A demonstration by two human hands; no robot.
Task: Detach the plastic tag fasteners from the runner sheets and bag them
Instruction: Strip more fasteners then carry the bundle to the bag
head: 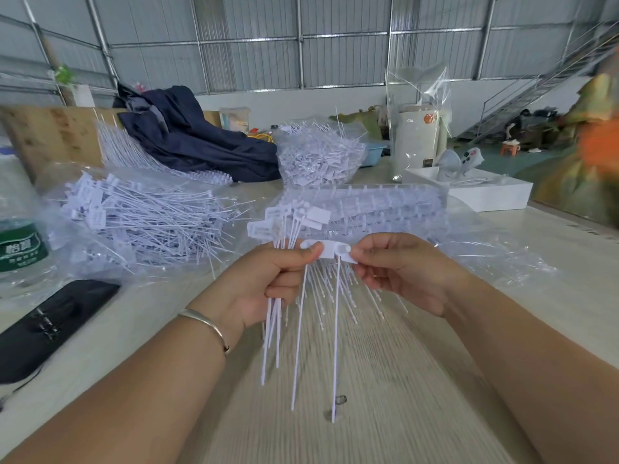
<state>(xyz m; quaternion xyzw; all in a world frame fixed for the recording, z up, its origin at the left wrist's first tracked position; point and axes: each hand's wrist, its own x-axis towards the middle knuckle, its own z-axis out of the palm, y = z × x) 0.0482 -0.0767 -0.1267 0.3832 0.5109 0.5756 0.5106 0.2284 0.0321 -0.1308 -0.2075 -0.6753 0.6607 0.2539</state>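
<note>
Head view: both hands' fingers pinched on white fasteners, clear bags of fasteners behind.

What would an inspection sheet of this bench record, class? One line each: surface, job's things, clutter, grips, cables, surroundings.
Surface: pale wood-grain table.
Job's things: left hand grips a bunch of white fasteners; right hand pinches a fastener head; runner sheets lie behind; loose fasteners lie on clear plastic at left; bagged fasteners sit further back.
Clutter: water bottle, black case, dark jacket, white box.
Grips: both hands closed on fasteners.
Cables: nothing seen.
Surroundings: metal-panel wall, staircase at right.
</note>
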